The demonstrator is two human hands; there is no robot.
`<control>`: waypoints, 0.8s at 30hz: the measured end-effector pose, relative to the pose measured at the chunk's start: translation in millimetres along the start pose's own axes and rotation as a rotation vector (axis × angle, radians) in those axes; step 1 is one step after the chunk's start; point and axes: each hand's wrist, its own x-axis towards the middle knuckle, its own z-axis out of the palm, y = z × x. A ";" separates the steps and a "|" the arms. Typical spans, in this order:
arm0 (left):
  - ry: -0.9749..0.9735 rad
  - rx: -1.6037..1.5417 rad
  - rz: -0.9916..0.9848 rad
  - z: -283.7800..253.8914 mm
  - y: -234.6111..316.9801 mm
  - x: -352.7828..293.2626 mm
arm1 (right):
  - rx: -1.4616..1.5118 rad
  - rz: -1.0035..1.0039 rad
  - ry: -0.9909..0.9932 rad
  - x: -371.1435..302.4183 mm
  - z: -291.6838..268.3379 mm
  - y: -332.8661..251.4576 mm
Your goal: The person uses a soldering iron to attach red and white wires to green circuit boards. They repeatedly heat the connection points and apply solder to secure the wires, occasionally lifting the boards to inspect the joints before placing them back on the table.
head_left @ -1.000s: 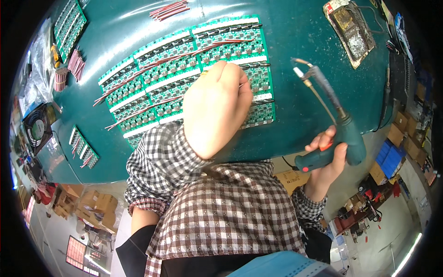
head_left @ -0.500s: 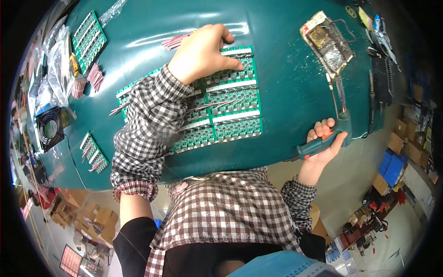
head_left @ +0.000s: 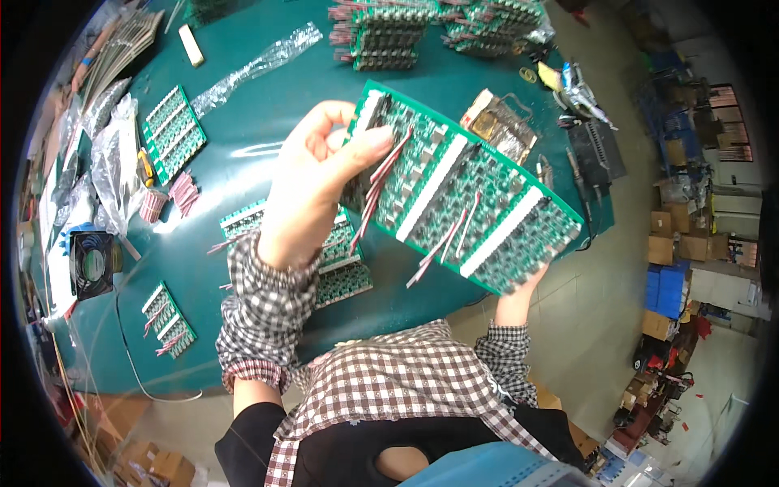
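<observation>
A green circuit board panel (head_left: 454, 191) is held up tilted above the table, with white strips, black components and red-white wires on it. My left hand (head_left: 329, 154) grips its upper left end, thumb on top. At the lower right corner my right hand (head_left: 526, 286) holds the panel from beneath, its fingers hidden behind the board. Under my left forearm, another board panel (head_left: 345, 280) lies on the table, partly covered.
A smaller board (head_left: 169, 321), a larger board (head_left: 174, 134), wire bundles (head_left: 184, 193) and a fan (head_left: 92, 264) are at left. Stacked boards (head_left: 385, 36) stand at the back. Behind the held panel sits a soldering stand (head_left: 499, 126), with a black box (head_left: 596, 150) farther right.
My right hand has let go of the green soldering gun and now holds the panel. The right-hand panel has been lifted off the table and tilted. The view has shifted.
</observation>
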 end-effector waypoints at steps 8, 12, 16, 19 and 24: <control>-0.035 -0.176 0.020 13.7 7.5 -20.0 | -0.205 -0.134 -0.080 -32.7 44.0 -10.9; -0.042 -0.203 0.005 14.0 11.2 -24.2 | -0.053 -0.036 -0.023 -22.8 29.9 -8.7; -0.029 -0.194 -0.012 11.4 10.3 -26.5 | -0.022 -0.005 0.001 -22.7 24.7 -8.1; -0.024 -0.183 -0.011 9.9 8.8 -25.5 | -0.005 0.009 0.007 -20.8 24.1 -5.5; -0.025 -0.175 -0.010 7.6 4.7 -23.0 | 0.010 0.020 0.017 -16.1 22.4 -5.0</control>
